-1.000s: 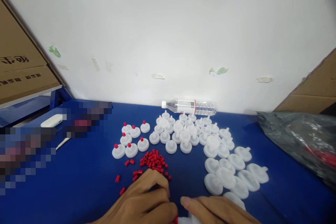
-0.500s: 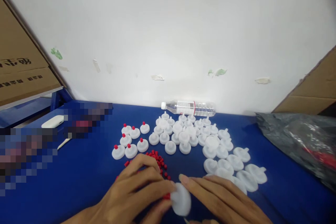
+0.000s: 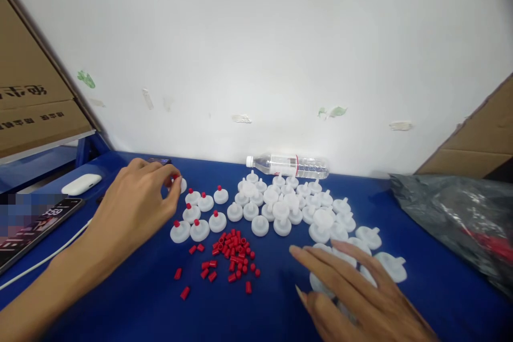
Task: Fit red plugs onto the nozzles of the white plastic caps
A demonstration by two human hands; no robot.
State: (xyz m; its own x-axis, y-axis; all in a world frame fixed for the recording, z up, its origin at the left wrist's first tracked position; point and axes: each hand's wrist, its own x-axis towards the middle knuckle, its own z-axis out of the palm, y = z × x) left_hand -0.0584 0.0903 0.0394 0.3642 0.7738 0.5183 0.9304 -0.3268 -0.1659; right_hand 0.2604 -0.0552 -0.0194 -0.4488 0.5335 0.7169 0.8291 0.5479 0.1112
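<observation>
My left hand (image 3: 134, 203) reaches forward-left and pinches a white disc part with a red cap (image 3: 181, 184) at the far end of a group of capped white discs (image 3: 199, 214). A loose pile of small red caps (image 3: 232, 256) lies in front of them on the blue table (image 3: 132, 288). My right hand (image 3: 352, 291) hovers with fingers spread over the near end of a cluster of uncapped white discs (image 3: 304, 208), its fingertips near one disc; it holds nothing that I can see.
A clear water bottle (image 3: 288, 164) lies against the white wall. A phone (image 3: 34, 227) with a white cable and a white case (image 3: 80, 184) sit at left. Cardboard boxes (image 3: 28, 101) stand at left and right; a dark plastic bag (image 3: 457, 214) lies at right.
My left hand moved from the near centre out to the left with a capped disc. My right hand let go of that disc and shifted right over the uncapped discs.
</observation>
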